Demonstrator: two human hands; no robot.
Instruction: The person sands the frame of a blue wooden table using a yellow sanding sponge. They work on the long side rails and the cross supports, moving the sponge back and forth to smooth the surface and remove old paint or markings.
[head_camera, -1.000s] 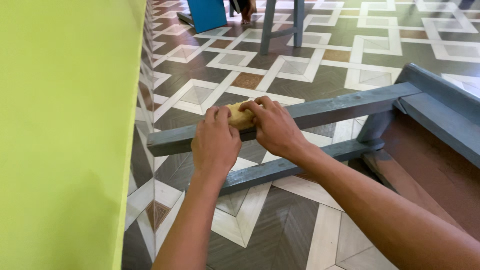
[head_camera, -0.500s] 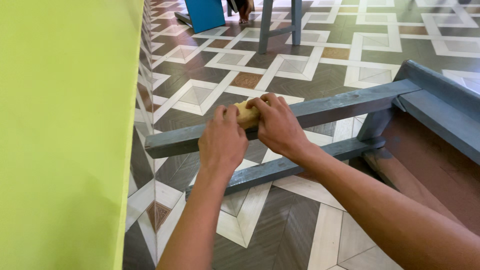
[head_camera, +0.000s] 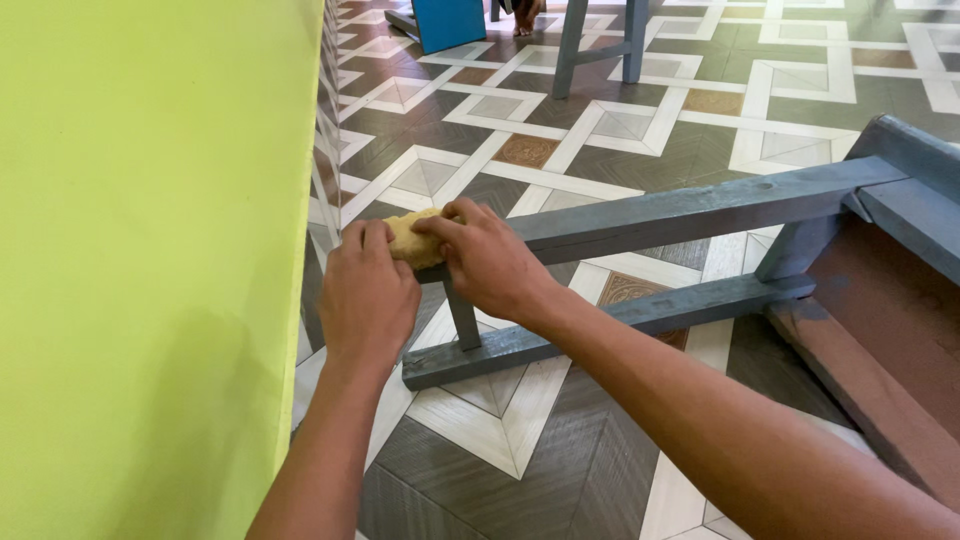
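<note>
On a grey wooden leg (head_camera: 690, 210), left hand (head_camera: 368, 300) and right hand (head_camera: 490, 262) gripping a yellow sponge (head_camera: 412, 240), patterned floor (head_camera: 620, 130) below

This looks like a furniture-finishing workroom set up in a tiled hall. The floor (head_camera: 620, 120) is laid in a geometric pattern of grey, white and brown tiles, with no worktop in view. A grey-painted wooden frame (head_camera: 690, 215) lies tipped over on the floor from 9 to 3 o'clock, its unpainted brown underside showing at 4 o'clock. Grey stool legs (head_camera: 600, 45) stand at 12 o'clock, beside a blue panel (head_camera: 448, 20) at 11 o'clock. A lime-green surface (head_camera: 150, 250) fills 9 o'clock.
</note>
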